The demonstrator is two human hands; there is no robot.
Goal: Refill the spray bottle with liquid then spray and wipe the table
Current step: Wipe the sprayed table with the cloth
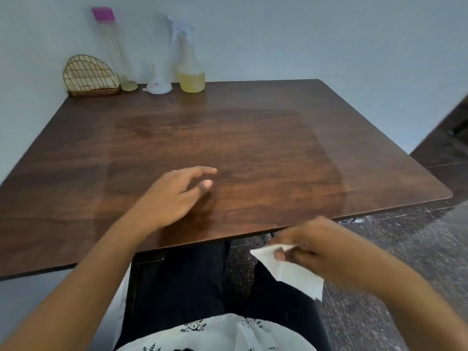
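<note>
A clear spray bottle (190, 69) with yellowish liquid in its lower part stands at the far edge of the dark wooden table (253, 138). Left of it lies a white funnel (159, 84), upside down. Further left stands a tall clear bottle (117, 54) with a pink cap and a little yellow liquid at the bottom. My left hand (174, 196) hovers over the near middle of the table, fingers loosely spread, holding nothing. My right hand (321, 249) is off the table's near edge and pinches a white tissue (291, 272) that hangs down.
A gold wire napkin holder (90, 77) sits in the far left corner against the wall. The table's middle shows a large damp sheen. Dark speckled floor lies to the right. My legs in dark trousers are under the near edge.
</note>
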